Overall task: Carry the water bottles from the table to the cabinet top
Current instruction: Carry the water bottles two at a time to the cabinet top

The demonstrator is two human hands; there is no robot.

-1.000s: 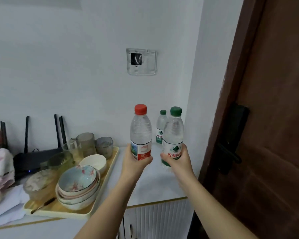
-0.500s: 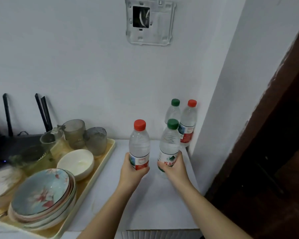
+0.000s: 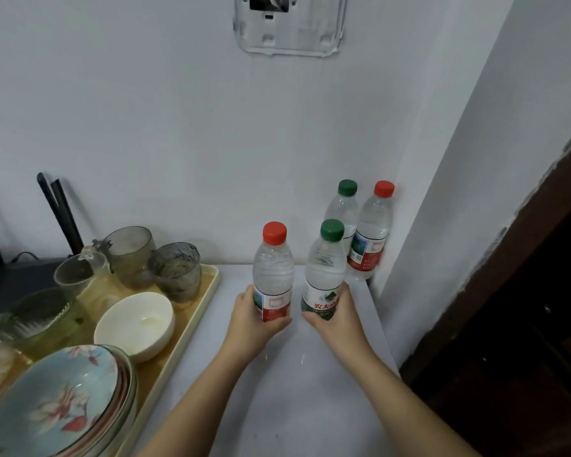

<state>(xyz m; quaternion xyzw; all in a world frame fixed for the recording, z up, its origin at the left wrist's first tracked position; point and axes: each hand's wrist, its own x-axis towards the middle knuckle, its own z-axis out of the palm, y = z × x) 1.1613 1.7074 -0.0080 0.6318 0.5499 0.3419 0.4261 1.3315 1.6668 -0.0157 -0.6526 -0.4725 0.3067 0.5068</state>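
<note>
The task is, I judge, well advanced. Two bottles stand in the back corner of the cabinet top (image 3: 310,407), close to the wall: the green corner bottle (image 3: 343,209) and, just beside it on the right, the red corner bottle (image 3: 371,239).

Two more bottles are at the cabinet top but not released. The left hand (image 3: 251,319) has its fingers curled round the lower part of a red-capped bottle (image 3: 272,275). The right hand (image 3: 337,319) grips a green-capped bottle (image 3: 323,275) in the same way. Both bottles are upright, side by side, just in front of the corner pair. The hands cover their bottoms, so I cannot tell if they touch the surface.

What is left here is to put them down and let go. The table is not in view, so I cannot say if more bottles wait there.

Counted, there are four bottles: two with red caps and two with green caps. There are two hands, each with one bottle. On the left, one tray (image 3: 208,291) carries one white bowl (image 3: 134,324), one pile of plates (image 3: 56,407) and at least three glass cups (image 3: 175,272).
</note>
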